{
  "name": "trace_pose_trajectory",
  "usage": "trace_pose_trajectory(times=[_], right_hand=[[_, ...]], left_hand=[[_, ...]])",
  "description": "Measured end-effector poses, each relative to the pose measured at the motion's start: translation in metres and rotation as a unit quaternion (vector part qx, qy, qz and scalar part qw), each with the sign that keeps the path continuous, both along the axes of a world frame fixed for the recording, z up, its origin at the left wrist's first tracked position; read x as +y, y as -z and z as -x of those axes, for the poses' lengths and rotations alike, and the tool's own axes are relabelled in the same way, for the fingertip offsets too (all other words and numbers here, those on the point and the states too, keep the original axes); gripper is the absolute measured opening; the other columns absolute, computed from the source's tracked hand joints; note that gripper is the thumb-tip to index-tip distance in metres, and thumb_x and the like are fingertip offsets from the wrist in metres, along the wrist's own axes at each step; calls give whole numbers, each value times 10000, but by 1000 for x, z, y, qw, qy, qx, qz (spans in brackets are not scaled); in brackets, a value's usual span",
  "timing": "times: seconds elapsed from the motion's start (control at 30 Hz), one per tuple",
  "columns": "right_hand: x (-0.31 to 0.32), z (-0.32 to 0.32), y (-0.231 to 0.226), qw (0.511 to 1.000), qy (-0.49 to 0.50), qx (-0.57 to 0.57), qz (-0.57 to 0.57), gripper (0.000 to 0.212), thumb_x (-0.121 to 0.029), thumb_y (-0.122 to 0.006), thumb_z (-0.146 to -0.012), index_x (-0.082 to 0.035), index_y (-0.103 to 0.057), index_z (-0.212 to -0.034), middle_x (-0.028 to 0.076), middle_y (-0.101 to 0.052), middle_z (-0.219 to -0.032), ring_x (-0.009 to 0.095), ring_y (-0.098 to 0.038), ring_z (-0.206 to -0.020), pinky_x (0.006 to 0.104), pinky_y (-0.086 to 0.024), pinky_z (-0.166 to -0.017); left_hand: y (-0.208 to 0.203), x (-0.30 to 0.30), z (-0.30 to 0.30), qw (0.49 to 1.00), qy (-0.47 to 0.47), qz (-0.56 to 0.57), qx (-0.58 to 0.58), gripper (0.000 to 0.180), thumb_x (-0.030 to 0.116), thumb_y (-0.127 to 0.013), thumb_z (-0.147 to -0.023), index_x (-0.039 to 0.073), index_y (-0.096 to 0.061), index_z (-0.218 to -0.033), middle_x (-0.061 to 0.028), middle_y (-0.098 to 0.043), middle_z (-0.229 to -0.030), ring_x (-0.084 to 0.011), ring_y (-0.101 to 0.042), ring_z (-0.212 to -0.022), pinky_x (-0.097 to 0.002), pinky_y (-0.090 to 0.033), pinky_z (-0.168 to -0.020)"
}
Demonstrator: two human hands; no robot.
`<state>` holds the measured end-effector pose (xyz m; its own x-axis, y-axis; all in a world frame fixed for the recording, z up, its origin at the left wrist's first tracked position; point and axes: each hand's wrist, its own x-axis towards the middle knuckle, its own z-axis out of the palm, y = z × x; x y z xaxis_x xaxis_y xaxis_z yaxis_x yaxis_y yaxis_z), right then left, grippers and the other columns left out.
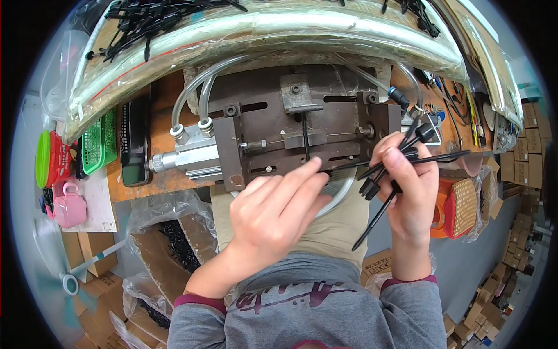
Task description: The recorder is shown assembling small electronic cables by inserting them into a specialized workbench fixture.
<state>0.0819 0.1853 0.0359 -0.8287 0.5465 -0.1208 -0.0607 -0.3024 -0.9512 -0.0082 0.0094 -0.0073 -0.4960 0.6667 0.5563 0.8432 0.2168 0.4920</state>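
Observation:
A bunch of thin black plastic rods with thicker, cap-like heads (370,227) is in my right hand (411,189), gripped between thumb and fingers and fanning out in several directions. In front of me stands a dark brown metal fixture (261,125). Another black rod (306,136) lies across its middle, from under the upper metal block (295,92) toward me. My left hand (270,212) is at the fixture's near edge, fingers stretched out, fingertips close to that rod's near end. The left thumb is hidden, and nothing shows in this hand.
A silver air cylinder (192,161) with clear hoses sits at the fixture's left. Many black rods (145,23) lie on the plastic-wrapped ledge beyond. Left are a black phone-like slab (136,142), a green basket (99,139) and a pink cup (70,206). An orange container (444,203) stands right.

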Motion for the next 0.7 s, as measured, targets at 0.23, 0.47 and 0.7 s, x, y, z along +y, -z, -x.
trace_pose_trajectory(times=[0.23,0.47,0.7], right_hand=[[-16,-1,7,997,-59,-42,16,91,-45,-735,-901,-18,-662,-947,-9,-598,-676,28,-478,-498,185,-318,-438],[4,-5,4,994,36,91,-53,75,-45,-662,-941,6,-607,-936,123,-643,-893,37,-432,-487,188,-312,-438],[3,-3,13,987,64,135,-61,105,-86,-670,-959,-35,-583,-989,115,-620,-948,35,-363,-497,194,-306,-444]], left_hand=[[-27,-2,0,987,147,-58,23,409,102,-884,-644,44,-758,-1028,-70,-723,-989,-203,-688,-757,-292,-551,-604],[-18,-14,-11,994,35,-46,-92,364,16,-860,-693,10,-747,-1040,-118,-697,-976,-192,-683,-795,-286,-554,-638],[12,1,-4,998,-19,28,49,300,70,-816,-700,6,-729,-979,-172,-679,-1259,-240,-700,-799,-321,-570,-696]])
